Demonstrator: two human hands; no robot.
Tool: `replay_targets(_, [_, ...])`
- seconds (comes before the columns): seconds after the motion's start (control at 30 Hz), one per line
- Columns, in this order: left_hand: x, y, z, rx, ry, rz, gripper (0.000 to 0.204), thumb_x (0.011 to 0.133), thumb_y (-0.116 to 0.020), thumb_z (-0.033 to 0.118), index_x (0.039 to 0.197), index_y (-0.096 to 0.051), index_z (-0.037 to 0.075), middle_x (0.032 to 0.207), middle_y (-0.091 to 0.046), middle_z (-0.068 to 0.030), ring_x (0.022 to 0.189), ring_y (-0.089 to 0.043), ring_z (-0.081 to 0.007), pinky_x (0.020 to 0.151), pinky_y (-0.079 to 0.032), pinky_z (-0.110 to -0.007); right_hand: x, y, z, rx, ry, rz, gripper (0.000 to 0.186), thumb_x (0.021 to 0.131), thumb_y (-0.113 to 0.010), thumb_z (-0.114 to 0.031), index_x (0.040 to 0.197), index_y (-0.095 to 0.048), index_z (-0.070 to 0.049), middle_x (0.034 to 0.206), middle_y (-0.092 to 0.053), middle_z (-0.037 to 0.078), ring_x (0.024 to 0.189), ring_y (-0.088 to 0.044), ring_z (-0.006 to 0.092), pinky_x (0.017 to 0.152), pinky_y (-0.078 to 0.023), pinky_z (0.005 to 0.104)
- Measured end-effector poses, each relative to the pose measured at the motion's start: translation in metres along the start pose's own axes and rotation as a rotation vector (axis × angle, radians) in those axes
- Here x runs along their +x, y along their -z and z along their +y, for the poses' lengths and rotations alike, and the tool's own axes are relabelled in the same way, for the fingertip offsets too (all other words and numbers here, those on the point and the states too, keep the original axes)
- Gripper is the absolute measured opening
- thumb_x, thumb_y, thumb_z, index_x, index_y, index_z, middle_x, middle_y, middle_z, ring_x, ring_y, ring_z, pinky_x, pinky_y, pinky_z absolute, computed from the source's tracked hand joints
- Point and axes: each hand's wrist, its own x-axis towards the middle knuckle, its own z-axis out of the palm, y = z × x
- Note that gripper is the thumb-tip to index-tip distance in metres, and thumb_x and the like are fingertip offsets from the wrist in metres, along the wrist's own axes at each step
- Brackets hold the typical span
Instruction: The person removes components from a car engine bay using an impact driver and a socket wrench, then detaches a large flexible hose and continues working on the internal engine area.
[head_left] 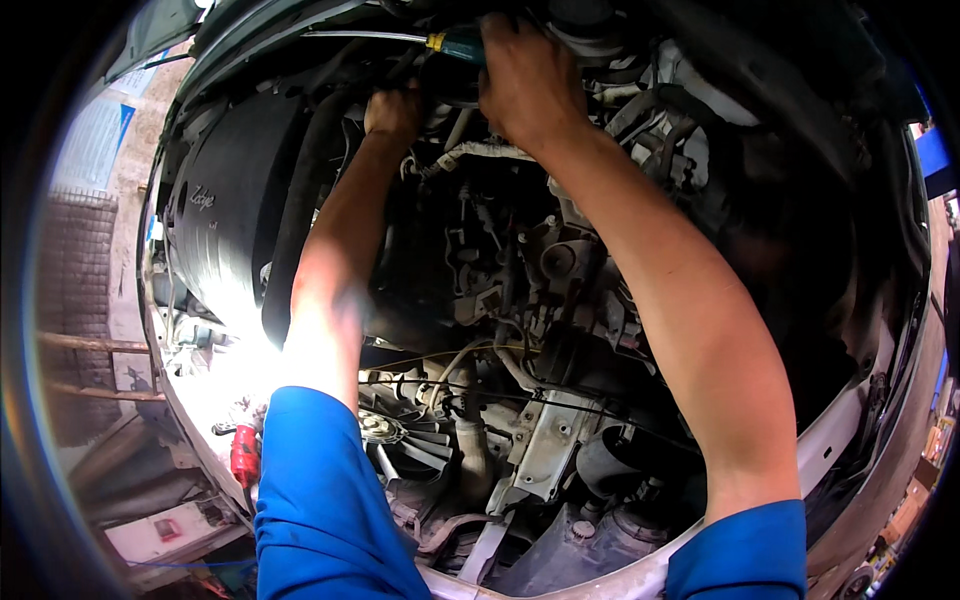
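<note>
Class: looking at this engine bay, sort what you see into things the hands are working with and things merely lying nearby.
In use: right hand gripping a screwdriver; left hand reaching among the hoses.

Lying about: red-handled tool, black engine cover, cooling fan.

The open engine bay (pixel 860 400) of a pale-bodied car carries a black moulded plastic engine cover (pixel 225 210), a grey metal bracket (pixel 548 440) and a red-capped part (pixel 244 455) at its left rim.

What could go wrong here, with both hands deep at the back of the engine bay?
1. The right hand drives a teal-handled screwdriver toward the left hand; a slip could jab those fingers.
2. Both forearms lie over hoses and brackets, so a sudden pull could scrape skin.
3. The red tool sits at the bay's edge and could be knocked off.
</note>
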Motion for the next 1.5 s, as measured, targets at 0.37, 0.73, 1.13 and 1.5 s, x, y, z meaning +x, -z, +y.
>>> replay_targets(0.37, [0.002, 0.03, 0.002, -0.037, 0.028, -0.114, 0.028, 0.084, -0.066, 0.025, 0.109, -0.069, 0.012, 0.106, -0.072, -0.0095, 0.1, -0.07, -0.0239, 0.081, -0.056, -0.036, 0.005, -0.003, 0.004, 0.014, 0.022, -0.046, 0.039, 0.071, -0.072, -0.001, 0.107, -0.055, 0.0, 0.105, -0.062, 0.021, 0.103, -0.062, 0.034, 0.087, -0.053, 0.042])
replay_targets(0.73, [-0.008, 0.003, 0.007, 0.06, 0.05, 0.194, 0.033, 0.089, -0.063, 0.024, 0.119, -0.066, 0.012, 0.116, -0.068, -0.0106, 0.11, -0.065, -0.0261, 0.084, -0.053, -0.036, 0.004, 0.0, -0.003, 0.129, -0.047, -0.038, 0.05, 0.066, -0.078, -0.005, 0.11, -0.055, 0.0, 0.104, -0.063, 0.019, 0.1, -0.064, 0.0334, 0.085, -0.054, 0.0414])
replay_targets(1.13, [0.003, 0.013, -0.006, 0.131, 0.018, -0.15, 0.023, 0.086, -0.065, 0.023, 0.107, -0.073, 0.016, 0.115, -0.07, -0.0073, 0.108, -0.067, -0.0229, 0.085, -0.054, -0.036, 0.004, 0.001, -0.005, 0.084, -0.044, -0.069, 0.053, 0.066, -0.079, -0.006, 0.113, -0.055, -0.001, 0.106, -0.062, 0.02, 0.101, -0.063, 0.0349, 0.084, -0.054, 0.0431])
replay_targets(1.5, [0.011, 0.017, -0.009, 0.066, 0.022, -0.085, 0.028, 0.081, -0.067, 0.025, 0.108, -0.072, 0.018, 0.109, -0.072, -0.0059, 0.101, -0.07, -0.0231, 0.082, -0.056, -0.036, 0.004, 0.006, 0.0, 0.122, -0.07, -0.114, 0.037, 0.072, -0.071, -0.001, 0.107, -0.058, 0.001, 0.104, -0.064, 0.022, 0.101, -0.065, 0.0337, 0.083, -0.055, 0.0414])
